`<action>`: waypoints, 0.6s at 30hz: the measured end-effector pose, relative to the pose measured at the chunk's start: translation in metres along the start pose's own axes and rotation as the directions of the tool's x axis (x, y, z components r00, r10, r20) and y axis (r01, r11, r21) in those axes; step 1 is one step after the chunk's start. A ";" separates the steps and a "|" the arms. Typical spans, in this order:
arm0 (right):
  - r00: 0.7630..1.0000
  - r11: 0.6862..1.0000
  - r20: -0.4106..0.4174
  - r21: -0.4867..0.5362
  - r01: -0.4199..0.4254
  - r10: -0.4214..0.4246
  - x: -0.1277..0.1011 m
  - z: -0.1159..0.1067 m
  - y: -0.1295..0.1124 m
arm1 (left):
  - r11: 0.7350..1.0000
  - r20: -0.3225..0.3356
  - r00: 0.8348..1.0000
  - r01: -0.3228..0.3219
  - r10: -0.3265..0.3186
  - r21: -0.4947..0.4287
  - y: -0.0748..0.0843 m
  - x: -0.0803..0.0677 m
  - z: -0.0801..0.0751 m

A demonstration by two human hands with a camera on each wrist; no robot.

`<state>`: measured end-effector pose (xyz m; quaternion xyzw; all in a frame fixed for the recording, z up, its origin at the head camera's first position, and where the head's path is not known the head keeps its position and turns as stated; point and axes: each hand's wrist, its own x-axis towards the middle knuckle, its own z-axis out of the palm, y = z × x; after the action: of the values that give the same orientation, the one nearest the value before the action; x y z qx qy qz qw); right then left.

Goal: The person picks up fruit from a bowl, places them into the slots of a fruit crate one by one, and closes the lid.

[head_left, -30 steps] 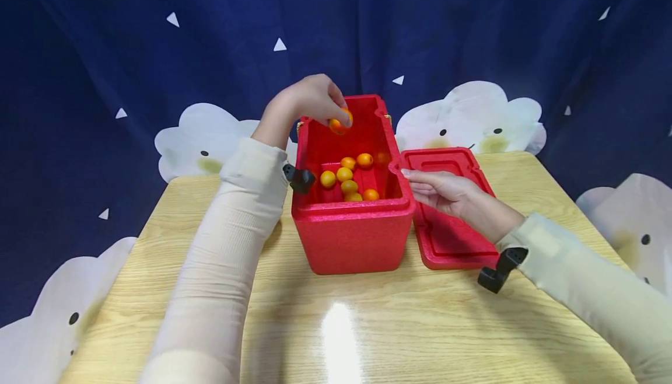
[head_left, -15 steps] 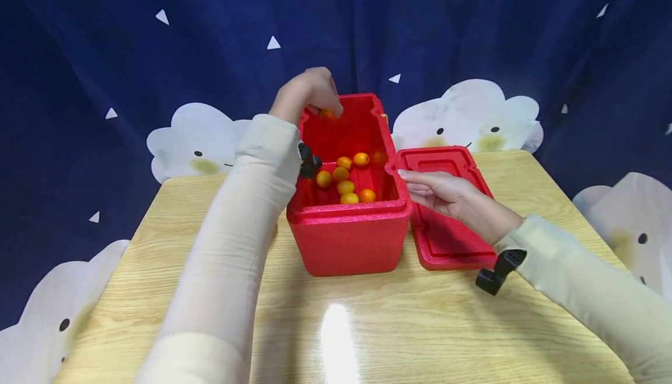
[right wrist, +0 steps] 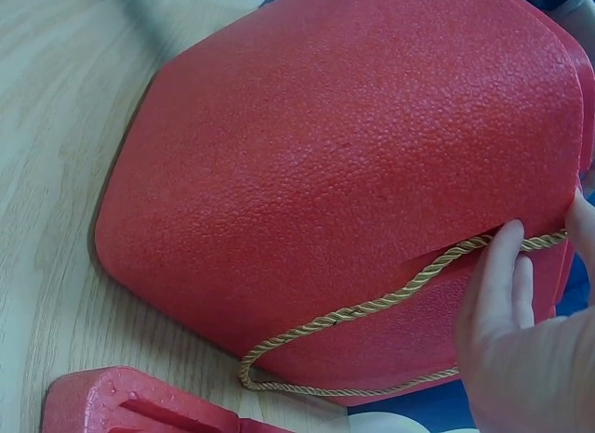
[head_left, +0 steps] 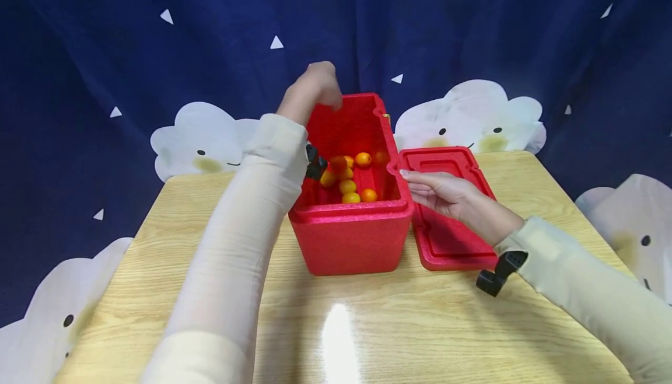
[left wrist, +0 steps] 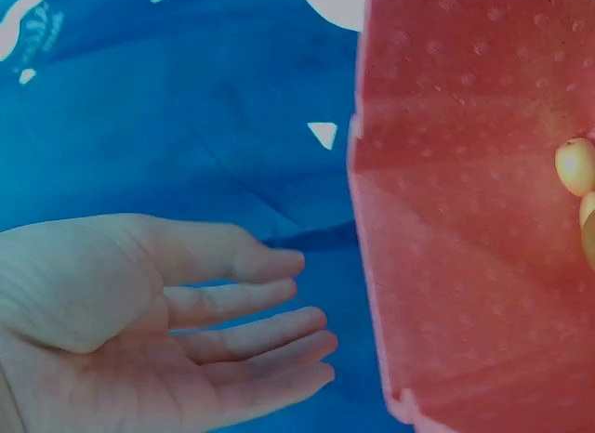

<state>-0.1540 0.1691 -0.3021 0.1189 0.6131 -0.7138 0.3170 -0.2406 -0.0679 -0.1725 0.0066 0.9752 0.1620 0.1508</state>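
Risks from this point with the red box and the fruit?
1. The left hand, open and empty, hangs above the far-left rim of the red foam box; a knock could shift the light-looking box.
2. The right hand only rests fingertips on the box's side by the gold cord, so it may not steady the box much.
3. The lid lies under the right forearm; a sleeve could drag it.

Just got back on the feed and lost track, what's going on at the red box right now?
A person is working at an open red foam box on a wooden table. The left hand hovers empty, fingers relaxed, over the box's far left rim. Small orange fruits lie inside the box. The right hand steadies the box's right side, fingers straight, above the lid lying flat on the table beside it.
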 end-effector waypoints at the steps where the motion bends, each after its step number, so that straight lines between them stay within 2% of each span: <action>1: 1.000 1.000 0.001 0.003 0.001 -0.001 0.000 0.000 0.000 | 1.000 -0.006 1.000 -0.018 0.018 -0.019 0.001 -0.003 0.000; 6: 1.000 1.000 0.022 0.019 0.009 -0.009 0.004 -0.001 -0.001 | 0.987 -0.033 0.993 -0.115 0.112 -0.110 0.003 -0.020 0.003; 10: 1.000 1.000 0.011 0.017 0.013 -0.013 0.007 -0.003 -0.002 | 0.973 -0.050 0.979 -0.204 0.199 -0.109 0.004 -0.035 0.011; 13: 0.999 0.999 -0.034 -0.030 0.015 -0.016 0.009 -0.003 -0.004 | 0.957 -0.064 0.963 -0.268 0.262 -0.114 0.005 -0.043 0.021; 18: 0.995 0.992 -0.096 -0.120 0.026 -0.038 0.008 -0.005 -0.007 | 0.921 -0.087 0.927 -0.373 0.364 -0.111 0.006 -0.050 0.042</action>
<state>-0.1650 0.1717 -0.3019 0.1251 0.6711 -0.6744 0.2815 -0.1807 -0.0517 -0.1940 0.1752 0.9488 0.2484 0.0861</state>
